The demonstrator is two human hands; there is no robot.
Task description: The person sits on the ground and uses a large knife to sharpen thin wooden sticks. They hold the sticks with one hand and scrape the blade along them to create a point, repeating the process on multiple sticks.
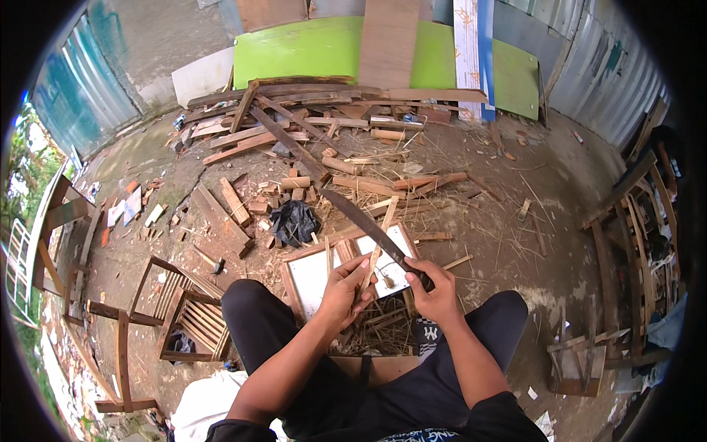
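My left hand is closed around a thin, pale wooden strip that points up and away from me. In my right hand is the dark handle of a machete. Its long dark blade slants to the far left and crosses the strip in this view; whether the two touch I cannot tell. Beneath my hands, between my knees, lies a white panel with a brown wooden frame. Thin shavings and straw-like pieces lie below the panel, close to me.
Planks and boards are heaped ahead, before a green panel. A black plastic bag and a hammer lie left of centre. Slatted wooden frames stand at my left; wooden pieces sit on the right.
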